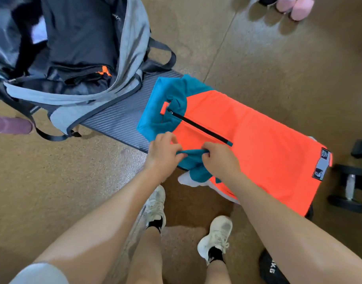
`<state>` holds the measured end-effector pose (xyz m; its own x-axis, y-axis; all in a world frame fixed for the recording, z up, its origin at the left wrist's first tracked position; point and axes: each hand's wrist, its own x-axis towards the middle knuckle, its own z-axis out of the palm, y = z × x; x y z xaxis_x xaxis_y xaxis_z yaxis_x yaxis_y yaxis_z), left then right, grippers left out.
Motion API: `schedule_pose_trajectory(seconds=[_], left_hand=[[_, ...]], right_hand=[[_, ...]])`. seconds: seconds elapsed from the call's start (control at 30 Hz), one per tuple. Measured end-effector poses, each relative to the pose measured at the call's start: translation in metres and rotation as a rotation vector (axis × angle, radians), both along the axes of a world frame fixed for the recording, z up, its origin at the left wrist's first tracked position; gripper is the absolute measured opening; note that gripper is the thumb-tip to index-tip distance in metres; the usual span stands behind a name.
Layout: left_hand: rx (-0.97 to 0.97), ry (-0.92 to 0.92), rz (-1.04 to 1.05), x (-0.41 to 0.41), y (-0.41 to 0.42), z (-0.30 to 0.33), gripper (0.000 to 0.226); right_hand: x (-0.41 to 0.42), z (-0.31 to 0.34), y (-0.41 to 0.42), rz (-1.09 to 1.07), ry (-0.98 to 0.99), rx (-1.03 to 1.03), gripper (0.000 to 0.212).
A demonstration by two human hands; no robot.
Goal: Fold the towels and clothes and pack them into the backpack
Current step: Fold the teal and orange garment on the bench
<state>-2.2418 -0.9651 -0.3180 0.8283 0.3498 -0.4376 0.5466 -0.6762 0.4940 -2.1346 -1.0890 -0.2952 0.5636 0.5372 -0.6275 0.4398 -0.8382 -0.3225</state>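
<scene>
Fingers (172, 149) of my left hand (162, 154) and right hand (219, 158) pinch one teal fold of the orange-and-teal towel (247, 136), which lies spread across the dark counter (116, 121). Just beside it, at the counter's far end, stands the grey backpack (73, 58), unzipped, dark clothing inside.

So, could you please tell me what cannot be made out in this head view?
- Backpack interior: dark, blurred, cut by the top and left edges; contents unclear.
- Towel label: print too small to read.
- Towel's near edge: hidden under the left hand, the right hand and the forearms.
- Dumbbell: cut by the right edge.
</scene>
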Motion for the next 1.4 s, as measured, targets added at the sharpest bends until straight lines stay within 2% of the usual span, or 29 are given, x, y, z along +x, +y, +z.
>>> schedule_pose_trajectory(seconds=[0.07, 0.17, 0.23, 0.3, 0.4, 0.53, 0.63, 0.7, 0.73, 0.8, 0.83, 0.9, 0.97, 1.03, 1.1, 1.2, 1.3, 1.4], left_hand=[[-0.022, -0.141, 0.041, 0.005, 0.009, -0.017, 0.028], [-0.195, 0.039, 0.147, 0.000, 0.021, -0.041, 0.026], [-0.210, 0.109, 0.198, -0.008, 0.024, -0.052, 0.021], [-0.185, 0.104, 0.239, -0.015, 0.025, -0.055, 0.021], [-0.191, 0.053, 0.254, -0.020, 0.024, -0.057, 0.023], [-0.029, 0.053, 0.197, -0.021, 0.023, -0.053, 0.029], [0.165, 0.123, 0.151, -0.014, 0.022, -0.049, 0.029], [0.280, 0.041, 0.101, -0.010, 0.021, -0.046, 0.020], [0.352, -0.055, 0.043, -0.011, 0.016, -0.048, 0.025], [0.413, -0.313, -0.136, -0.010, -0.002, -0.053, 0.032], [0.384, -0.411, -0.250, -0.008, -0.013, -0.056, 0.028], [0.301, -0.441, -0.420, 0.002, -0.036, -0.061, 0.027], [0.260, -0.271, -0.455, 0.014, -0.047, -0.067, 0.040], [0.232, -0.086, -0.408, 0.021, -0.048, -0.073, 0.065], [0.297, -0.014, -0.406, 0.017, -0.045, -0.079, 0.083], [0.329, -0.050, -0.407, 0.007, -0.041, -0.086, 0.090], [0.304, -0.075, -0.362, 0.004, -0.036, -0.086, 0.099], [0.268, -0.026, -0.321, 0.003, -0.030, -0.080, 0.114]], right_hand=[[0.031, -0.012, 0.014, 0.088, -0.180, -0.049, 0.026], [0.057, -0.038, 0.032, 0.220, -0.351, -0.062, 0.029], [0.056, -0.051, 0.029, 0.209, -0.331, -0.088, 0.035], [0.049, -0.057, 0.019, 0.030, -0.278, -0.097, 0.042], [0.050, -0.059, 0.005, -0.115, -0.286, -0.115, 0.027], [0.072, -0.055, 0.016, -0.192, -0.245, 0.097, 0.020], [0.078, -0.052, 0.033, -0.149, -0.177, 0.317, 0.031], [0.070, -0.045, 0.025, -0.265, -0.119, 0.393, 0.040], [0.060, -0.040, 0.013, -0.331, -0.132, 0.375, 0.037], [0.030, -0.034, -0.022, -0.429, -0.162, 0.229, 0.019], [0.012, -0.032, -0.039, -0.469, -0.150, 0.135, 0.014], [-0.023, -0.033, -0.063, -0.527, -0.086, -0.019, 0.023], [-0.046, -0.039, -0.073, -0.584, -0.051, -0.104, 0.033], [-0.056, -0.046, -0.076, -0.624, -0.102, -0.135, 0.038], [-0.059, -0.052, -0.076, -0.598, -0.176, -0.158, 0.028], [-0.049, -0.058, -0.080, -0.620, -0.172, -0.021, 0.011], [-0.034, -0.053, -0.099, -0.592, -0.091, 0.201, 0.011], [-0.014, -0.038, -0.108, -0.605, 0.190, 0.283, 0.015]])
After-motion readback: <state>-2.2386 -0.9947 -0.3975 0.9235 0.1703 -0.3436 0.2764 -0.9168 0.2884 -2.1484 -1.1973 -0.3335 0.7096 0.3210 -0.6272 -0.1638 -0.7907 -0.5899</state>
